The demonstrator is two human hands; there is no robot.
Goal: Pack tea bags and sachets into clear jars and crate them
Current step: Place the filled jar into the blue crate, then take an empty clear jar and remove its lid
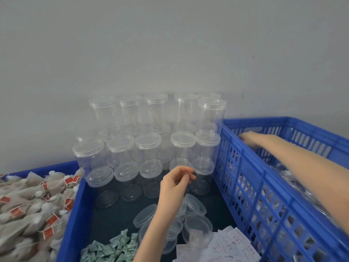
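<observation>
While left hand (174,183) hovers, fingers loosely curled, holding nothing, just before stacked clear jars (149,146), right hand (251,139) reaches deep into blue crate (251,186) right of stack — blurred, grip cannot tell. Risk: left wrist brushing stack topples jars, tall and light. Jars upright, long axis vertical, lids up. Tea bags (32,203) left of stack; sachets (229,244) in front.
</observation>
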